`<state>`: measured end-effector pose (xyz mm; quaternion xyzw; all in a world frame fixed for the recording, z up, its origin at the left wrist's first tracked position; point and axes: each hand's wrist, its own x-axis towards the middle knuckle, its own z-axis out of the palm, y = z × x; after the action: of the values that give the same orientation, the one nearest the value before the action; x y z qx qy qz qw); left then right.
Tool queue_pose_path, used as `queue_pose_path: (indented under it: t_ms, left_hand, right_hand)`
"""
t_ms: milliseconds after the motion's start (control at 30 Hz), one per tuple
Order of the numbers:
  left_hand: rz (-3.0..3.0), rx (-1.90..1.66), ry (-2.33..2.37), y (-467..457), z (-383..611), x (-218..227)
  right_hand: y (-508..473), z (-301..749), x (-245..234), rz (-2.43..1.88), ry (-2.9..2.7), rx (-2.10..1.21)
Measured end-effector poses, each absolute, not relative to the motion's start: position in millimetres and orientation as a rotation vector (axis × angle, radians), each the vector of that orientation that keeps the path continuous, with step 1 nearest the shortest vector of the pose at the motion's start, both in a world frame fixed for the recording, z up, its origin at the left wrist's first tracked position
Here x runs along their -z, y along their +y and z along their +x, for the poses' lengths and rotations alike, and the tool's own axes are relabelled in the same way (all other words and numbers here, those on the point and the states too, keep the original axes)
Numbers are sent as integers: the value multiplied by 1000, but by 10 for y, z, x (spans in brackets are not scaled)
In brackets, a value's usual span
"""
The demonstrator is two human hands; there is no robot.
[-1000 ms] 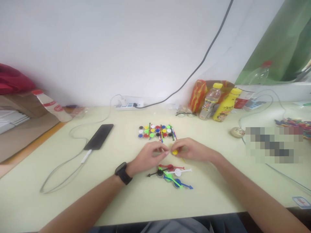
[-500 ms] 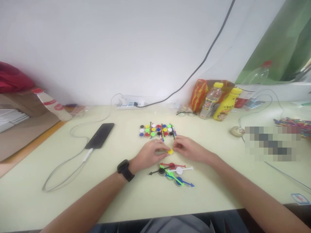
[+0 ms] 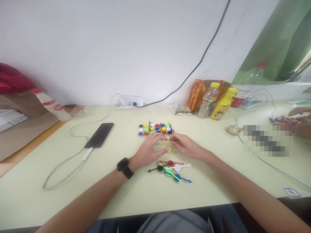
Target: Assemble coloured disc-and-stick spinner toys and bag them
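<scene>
In front of me, a small yellow disc [image 3: 169, 149] is on the table between my two hands. My left hand [image 3: 149, 150] has its thumb at the disc's edge, with the index finger held apart above it. My right hand [image 3: 186, 146] pinches a thin yellow arrow [image 3: 165, 141] just above the disc; part of the arrow is covered by fingers. Nearer to me lies a loose group of finished spinners: a red one [image 3: 170, 163], a white one [image 3: 178, 167], a black one [image 3: 159, 168], a green one [image 3: 168, 172] and a blue one [image 3: 177, 177].
Beyond my hands stand rows of coloured discs [image 3: 152, 125] with arrows among them. A phone [image 3: 99, 135] on a cable lies left. Bottles [image 3: 208, 100], glasses [image 3: 184, 113] and a power strip [image 3: 128, 103] line the wall. Another person's hand [image 3: 302, 113] is over a colourful pile [image 3: 283, 121].
My right hand has come up with the yellow arrow, and my left index finger has lifted off the yellow disc. Another person's hand has entered at the right. The view has shifted slightly.
</scene>
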<state>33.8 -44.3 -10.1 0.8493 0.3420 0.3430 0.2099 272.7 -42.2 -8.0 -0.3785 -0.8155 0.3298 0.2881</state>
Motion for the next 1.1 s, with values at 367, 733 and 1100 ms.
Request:
queue_pose_path:
  t_ms: [367, 733, 1100]
  left_hand:
    - [2280, -875, 970, -409, 335, 116]
    - [2284, -785, 997, -418, 319, 149]
    - [2606, -763, 872, -490, 334, 46]
  right_hand:
    - [-349, 2692, 131, -952, -1909, -1313]
    - [-291, 2725, 223, -1035, -1772, -1501]
    - [-336, 2677, 208, -986, -1847, -1391]
